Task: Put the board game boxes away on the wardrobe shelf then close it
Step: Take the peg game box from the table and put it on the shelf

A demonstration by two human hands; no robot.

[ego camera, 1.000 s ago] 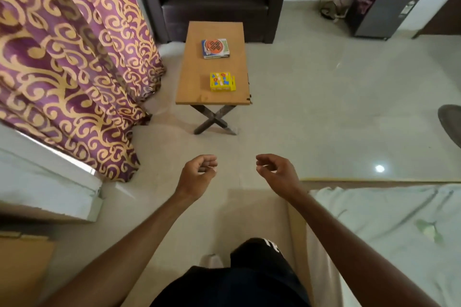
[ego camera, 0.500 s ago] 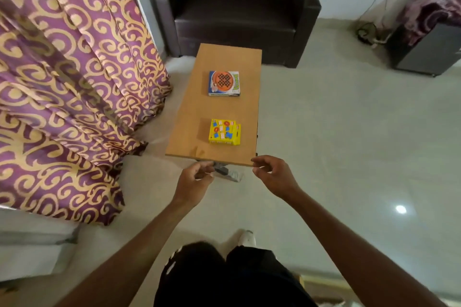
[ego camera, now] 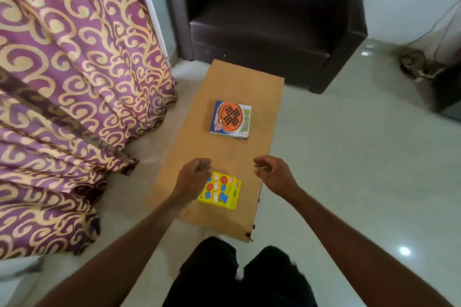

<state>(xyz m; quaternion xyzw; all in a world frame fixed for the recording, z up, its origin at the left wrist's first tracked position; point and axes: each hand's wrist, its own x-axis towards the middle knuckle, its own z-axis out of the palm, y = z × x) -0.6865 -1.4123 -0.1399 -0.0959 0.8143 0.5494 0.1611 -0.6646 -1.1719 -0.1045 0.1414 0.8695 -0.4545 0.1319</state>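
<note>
From the head camera, the only view we have, we look down on a long wooden tabletop that runs away from us toward a dark armchair, with a purple and gold curtain hanging to the left. Two board game boxes lie flat on it, well apart: the yellow box near us and the blue and orange box farther along. Both sit lid up and clear of the edges, which we judge leaves their sides open to a grasp from either flank. Our left hand hovers over the yellow box's left edge, fingers loosely curled and holding nothing; whether it touches the box we cannot tell. Our right hand hangs beside the tabletop's right edge, just right of the same box, also half curled and empty. The two hands bracket the yellow box, so we read this as the approach to lift it with both hands, the nearer box first because it is in easiest reach. Neither box is lifted yet, and the wardrobe and its shelf are not in view, so nearly all of the task remains.
</note>
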